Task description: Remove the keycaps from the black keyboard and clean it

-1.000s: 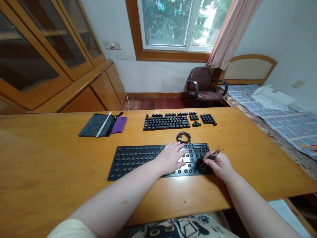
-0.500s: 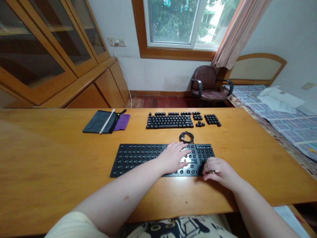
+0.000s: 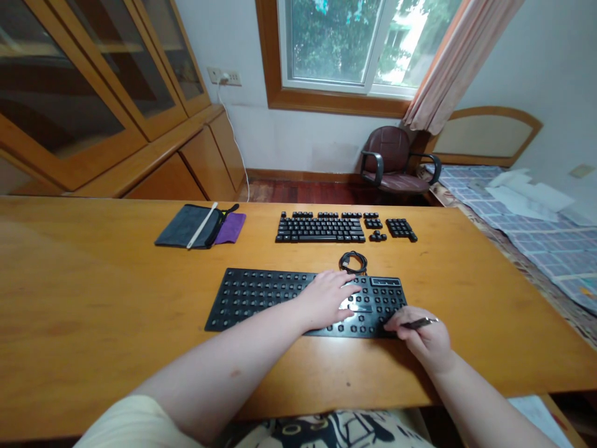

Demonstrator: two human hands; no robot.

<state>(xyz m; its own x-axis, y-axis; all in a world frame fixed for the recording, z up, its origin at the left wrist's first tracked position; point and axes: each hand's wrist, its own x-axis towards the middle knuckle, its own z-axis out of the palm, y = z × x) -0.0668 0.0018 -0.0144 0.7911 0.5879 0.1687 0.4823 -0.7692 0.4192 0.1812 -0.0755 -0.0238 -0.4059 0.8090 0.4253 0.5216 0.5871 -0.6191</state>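
Head view: window (image 3: 331,43) ahead, bed (image 3: 550,249) off right, and on the wooden tabletop (image 3: 116,298) sits a keyboard base (image 3: 261,298), left hand (image 3: 326,302) spread open on it, right hand (image 3: 426,339) pinching a slim dark tool (image 3: 417,323).

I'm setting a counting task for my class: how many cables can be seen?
2. A coiled black cable lies on the desk, just beyond the keyboard base; a white cable hangs from the wall socket. Others may be hidden.
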